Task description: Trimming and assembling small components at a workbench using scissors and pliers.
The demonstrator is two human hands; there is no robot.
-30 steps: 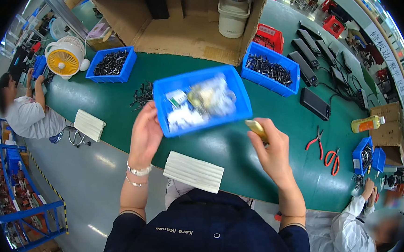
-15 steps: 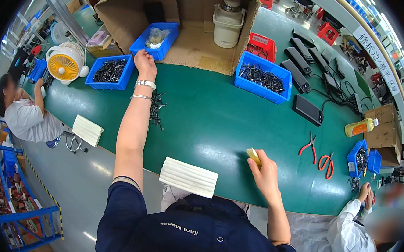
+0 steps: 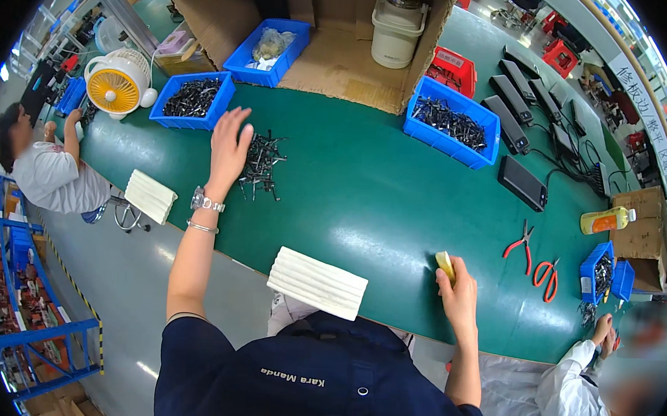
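- Filling the middle, the green table (image 3: 365,202); the cardboard box (image 3: 343,69) on it is cut off above.
- Right blue bin (image 3: 444,147), left blue bin (image 3: 182,122): small dark pieces (image 3: 451,126) heaped in both.
- Blue tray (image 3: 251,75), left in the box: clear bag (image 3: 274,43), contents hard to make out.
- Left hand (image 3: 229,148): fingers spread wide beside loose dark parts (image 3: 263,166) on the table.
- Right hand (image 3: 460,296): fingers pinching a yellowish piece (image 3: 445,264) they partly hide, over the table.
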